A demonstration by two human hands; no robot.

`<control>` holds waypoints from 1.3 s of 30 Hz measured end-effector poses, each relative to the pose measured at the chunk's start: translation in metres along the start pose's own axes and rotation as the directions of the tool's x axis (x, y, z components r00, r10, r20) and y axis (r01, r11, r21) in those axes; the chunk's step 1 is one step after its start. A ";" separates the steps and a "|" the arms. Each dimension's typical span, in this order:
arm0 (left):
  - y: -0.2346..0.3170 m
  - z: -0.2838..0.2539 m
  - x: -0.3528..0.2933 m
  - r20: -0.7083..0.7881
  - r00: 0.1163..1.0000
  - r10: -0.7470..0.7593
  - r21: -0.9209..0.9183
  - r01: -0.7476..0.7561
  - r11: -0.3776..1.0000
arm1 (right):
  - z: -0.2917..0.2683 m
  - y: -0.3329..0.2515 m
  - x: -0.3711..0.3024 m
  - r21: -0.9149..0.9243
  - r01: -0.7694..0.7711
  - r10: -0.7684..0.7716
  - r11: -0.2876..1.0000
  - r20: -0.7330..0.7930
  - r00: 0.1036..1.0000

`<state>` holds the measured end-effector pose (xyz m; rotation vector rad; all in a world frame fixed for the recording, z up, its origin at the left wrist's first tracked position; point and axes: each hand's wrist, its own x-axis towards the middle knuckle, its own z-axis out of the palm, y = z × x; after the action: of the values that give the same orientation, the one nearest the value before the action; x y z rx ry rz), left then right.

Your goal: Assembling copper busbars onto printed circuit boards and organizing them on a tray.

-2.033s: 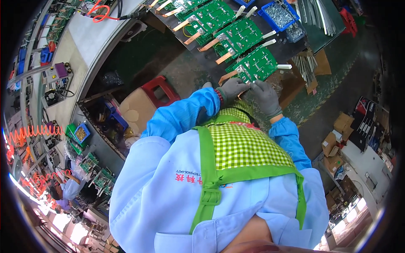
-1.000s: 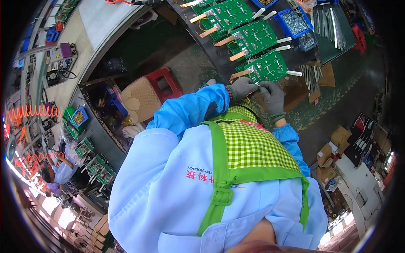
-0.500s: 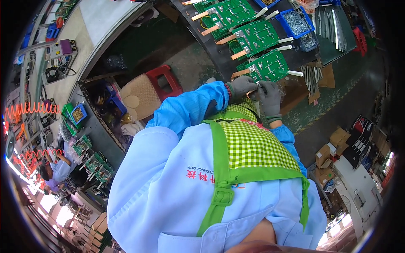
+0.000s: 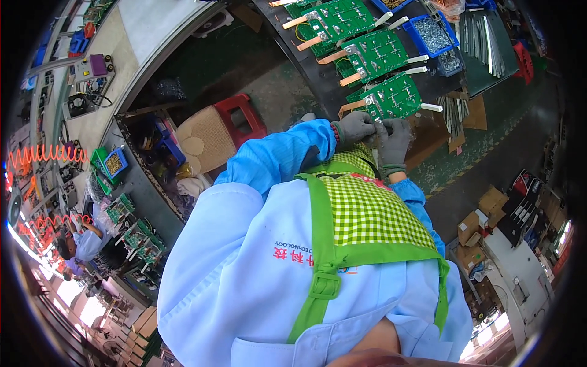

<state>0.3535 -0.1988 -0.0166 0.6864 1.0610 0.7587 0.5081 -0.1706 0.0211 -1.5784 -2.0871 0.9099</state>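
Note:
Both of my hands wear grey gloves and meet at the near edge of the closest green circuit board [image 4: 396, 98]. My left hand [image 4: 354, 127] is closed, its fingertips beside the board's edge. My right hand [image 4: 395, 142] is also closed, with thumb and fingers drawn together against the left fingertips. Whatever small thing lies between them is hidden. A copper strip [image 4: 351, 106] sticks out from this board's left side, and a white strip [image 4: 431, 107] from its right. Beyond it, a second board [image 4: 378, 56] and a third board [image 4: 340, 23] lie in a row with similar strips.
A blue bin [image 4: 431, 35] of small metal parts stands right of the boards, near a bundle of long metal strips [image 4: 480, 46]. A red stool [image 4: 241, 122] and a padded chair seat [image 4: 205, 140] are at the left. Cardboard boxes [image 4: 480, 223] lie far right.
My hands have come slightly closer together at the board's edge. An orange glint seen between the fingertips earlier is now hidden. The whole view has shifted a little.

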 end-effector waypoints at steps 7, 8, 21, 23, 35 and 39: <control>0.003 -0.001 -0.001 0.020 1.000 -0.008 0.025 0.007 1.000 | 0.008 0.005 -0.003 -0.033 0.130 -0.133 0.991 -0.107 0.985; -0.001 -0.002 0.000 0.007 1.000 0.007 0.032 -0.007 0.999 | 0.006 0.000 -0.004 -0.031 0.126 -0.128 0.992 -0.106 0.986; -0.003 0.002 0.000 -0.036 0.999 -0.023 0.027 0.024 0.999 | -0.021 -0.012 0.008 -0.202 0.337 -0.324 0.920 0.095 0.941; 0.001 0.004 0.000 -0.043 0.999 0.001 0.046 0.000 0.999 | -0.021 -0.015 0.009 -0.248 0.368 -0.352 0.896 0.107 0.930; -0.005 0.002 -0.002 -0.064 0.997 0.032 0.070 -0.028 0.997 | -0.016 -0.037 0.018 -0.576 0.295 -0.147 0.763 0.289 0.946; -0.003 0.001 0.001 -0.034 0.999 0.016 -0.027 -0.017 0.999 | -0.017 -0.040 0.017 -0.589 0.244 -0.066 0.770 0.307 0.950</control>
<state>0.3555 -0.2004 -0.0191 0.6618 1.0745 0.7997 0.4858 -0.1565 0.0593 -1.5853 -2.8827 0.3916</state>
